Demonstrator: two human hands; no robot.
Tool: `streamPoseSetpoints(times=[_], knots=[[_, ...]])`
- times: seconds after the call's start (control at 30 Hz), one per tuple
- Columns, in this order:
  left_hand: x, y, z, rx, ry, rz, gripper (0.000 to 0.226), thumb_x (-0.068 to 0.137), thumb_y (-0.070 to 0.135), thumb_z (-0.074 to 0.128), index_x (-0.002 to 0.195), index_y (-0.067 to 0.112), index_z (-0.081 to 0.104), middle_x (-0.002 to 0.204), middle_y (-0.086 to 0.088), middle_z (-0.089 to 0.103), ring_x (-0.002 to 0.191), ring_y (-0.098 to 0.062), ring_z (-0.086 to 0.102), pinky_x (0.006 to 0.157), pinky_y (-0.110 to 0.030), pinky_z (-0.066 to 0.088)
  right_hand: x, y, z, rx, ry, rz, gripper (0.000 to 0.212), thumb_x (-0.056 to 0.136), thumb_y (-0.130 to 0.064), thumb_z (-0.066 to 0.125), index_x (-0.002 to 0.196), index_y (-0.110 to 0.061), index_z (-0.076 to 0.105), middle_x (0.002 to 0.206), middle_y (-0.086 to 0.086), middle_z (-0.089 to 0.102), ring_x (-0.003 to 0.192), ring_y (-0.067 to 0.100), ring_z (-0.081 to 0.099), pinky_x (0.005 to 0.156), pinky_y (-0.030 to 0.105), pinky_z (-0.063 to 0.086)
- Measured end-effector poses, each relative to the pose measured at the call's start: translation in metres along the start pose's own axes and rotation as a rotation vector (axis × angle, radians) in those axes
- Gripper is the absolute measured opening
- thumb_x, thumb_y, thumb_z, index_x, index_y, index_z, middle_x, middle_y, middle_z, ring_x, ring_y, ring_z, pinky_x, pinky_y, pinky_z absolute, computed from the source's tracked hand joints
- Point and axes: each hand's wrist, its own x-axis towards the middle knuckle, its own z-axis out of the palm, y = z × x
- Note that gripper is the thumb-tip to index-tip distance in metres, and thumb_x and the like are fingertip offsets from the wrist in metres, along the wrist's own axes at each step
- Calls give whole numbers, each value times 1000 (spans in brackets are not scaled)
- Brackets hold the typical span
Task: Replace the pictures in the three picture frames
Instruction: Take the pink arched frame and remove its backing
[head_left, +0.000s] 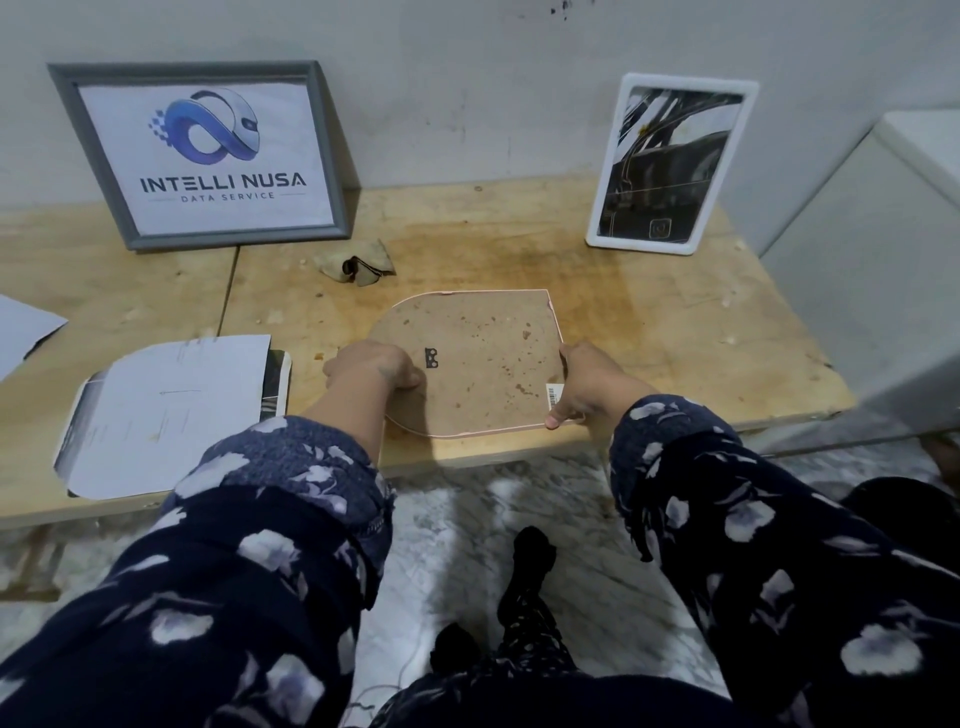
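A pink-rimmed arch-shaped picture frame (475, 358) lies face down near the table's front edge, its brown backing board up, with a small metal hanger and a barcode sticker on it. My left hand (374, 366) grips its left end. My right hand (579, 382) holds its right edge, thumb at the lower right corner. A grey frame (200, 153) with a logo print leans on the wall at the back left. A white frame (670, 163) with a dark picture leans at the back right. Loose printed sheets (171, 410) lie stacked at the left.
The wooden table (675, 332) is stained in the middle. A crumpled cloth (358, 265) lies behind the pink frame. Another sheet (23, 327) pokes in at the far left. A white cabinet (883, 260) stands to the right. Below the table edge is marble floor.
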Motion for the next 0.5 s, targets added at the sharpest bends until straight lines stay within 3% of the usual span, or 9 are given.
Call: streamPoseSetpoints(times=[0.07,0.17,0.33,0.5], knots=[[-5,2,-3,10,-5,75,60,78,30,76,127,3,55,128,-16,58,118,-34,56,100,-44,47,1,0,0,-4,-8,-5,90,50,-19,94,127,-4,50,128,11,49,112,31,54,91,36,49],[-8,1,-5,30,4,90,57,81,27,74,128,2,55,131,-17,56,122,-33,54,103,-44,44,3,-1,0,-2,-21,-2,94,50,-18,94,130,-5,48,129,9,49,113,31,53,91,35,48],[-7,-6,-3,-15,65,-26,79,56,45,84,117,6,52,116,-17,57,107,-35,57,92,-42,50,4,-4,-2,-29,-33,24,90,53,-20,93,129,-4,48,126,9,52,110,28,56,88,33,50],[-17,-8,-1,-9,190,-12,80,66,46,84,125,4,51,125,-17,53,117,-33,47,98,-41,46,3,-7,-3,-39,-38,42,87,57,-22,92,129,-3,47,127,10,50,111,27,55,84,31,47]])
